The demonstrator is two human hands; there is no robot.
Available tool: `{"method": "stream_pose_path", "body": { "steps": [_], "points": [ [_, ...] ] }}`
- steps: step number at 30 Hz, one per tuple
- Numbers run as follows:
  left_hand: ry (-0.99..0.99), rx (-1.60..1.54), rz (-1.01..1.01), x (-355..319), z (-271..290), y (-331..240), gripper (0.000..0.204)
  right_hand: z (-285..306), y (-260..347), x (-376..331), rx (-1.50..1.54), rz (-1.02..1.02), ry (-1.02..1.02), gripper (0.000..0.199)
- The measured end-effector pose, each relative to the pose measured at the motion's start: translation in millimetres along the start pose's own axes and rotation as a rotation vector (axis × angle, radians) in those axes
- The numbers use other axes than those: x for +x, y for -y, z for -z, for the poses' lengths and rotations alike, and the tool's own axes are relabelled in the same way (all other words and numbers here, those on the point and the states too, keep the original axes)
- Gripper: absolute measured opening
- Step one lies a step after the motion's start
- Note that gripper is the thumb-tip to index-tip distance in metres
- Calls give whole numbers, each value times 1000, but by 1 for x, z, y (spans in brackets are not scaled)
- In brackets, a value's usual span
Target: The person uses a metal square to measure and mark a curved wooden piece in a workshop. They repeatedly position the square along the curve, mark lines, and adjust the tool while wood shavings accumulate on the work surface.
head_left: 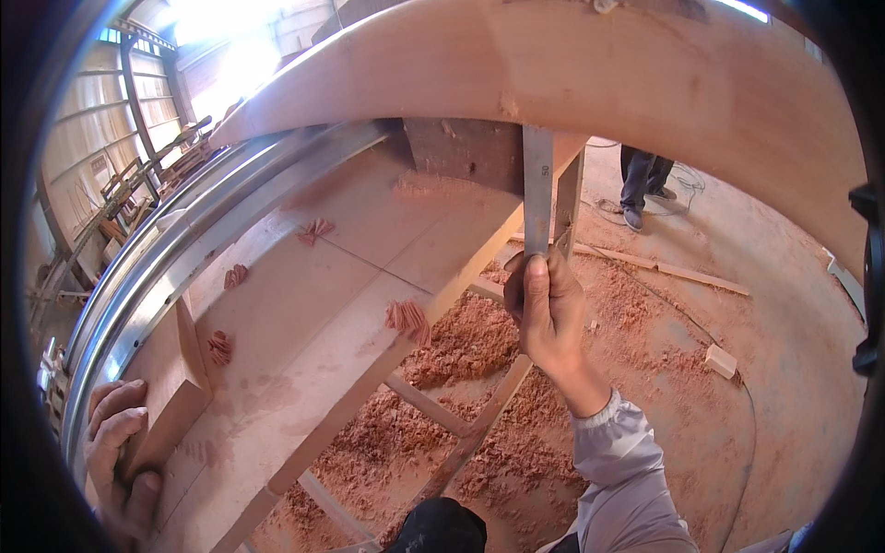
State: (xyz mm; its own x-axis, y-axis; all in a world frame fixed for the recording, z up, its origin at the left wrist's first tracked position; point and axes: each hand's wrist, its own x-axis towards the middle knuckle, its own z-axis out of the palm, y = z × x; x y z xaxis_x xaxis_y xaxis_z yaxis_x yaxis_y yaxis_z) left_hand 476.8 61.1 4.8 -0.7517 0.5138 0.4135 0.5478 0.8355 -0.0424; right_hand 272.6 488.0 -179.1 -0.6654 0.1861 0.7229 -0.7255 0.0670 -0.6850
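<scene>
Your right hand (550, 313) pinches the steel ruler (537, 189) upright against the far plank (553, 64); your left hand's (118, 452) fingers curl around a wood block (171, 392) on the bench (304, 304).

I see reddish wood shavings (479, 350) heaped under the workbench (304, 304); another person's legs (643, 180) beyond it; small wood offcut (721, 360) right of it.

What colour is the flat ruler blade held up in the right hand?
Plain silvery grey metal ruler blade, gripped by the right hand; head view shows it best.
</scene>
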Motion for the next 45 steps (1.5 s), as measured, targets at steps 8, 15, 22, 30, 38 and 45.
{"method": "stream_pose_path", "body": {
  "steps": [8,15,22,30,38,45],
  "points": [
    [18,24,-16,-9,2,13,57,-2,12,7,-49,-20,-1,34],
    [19,15,37,-2,-3,2,54,-4,20,14,-41,-49,-12,36],
    [112,40,67,-4,7,-1,54,-4,21,15,-39,-57,0,37],
    [237,56,139,-2,20,-8,61,-3,27,23,-134,14,15,39],
    [294,118,126,-2,26,-9,62,-8,37,30,-87,-39,-8,39],
    [291,108,84,-4,27,-5,64,-6,38,32,-116,-67,-14,32]
  ]
}}
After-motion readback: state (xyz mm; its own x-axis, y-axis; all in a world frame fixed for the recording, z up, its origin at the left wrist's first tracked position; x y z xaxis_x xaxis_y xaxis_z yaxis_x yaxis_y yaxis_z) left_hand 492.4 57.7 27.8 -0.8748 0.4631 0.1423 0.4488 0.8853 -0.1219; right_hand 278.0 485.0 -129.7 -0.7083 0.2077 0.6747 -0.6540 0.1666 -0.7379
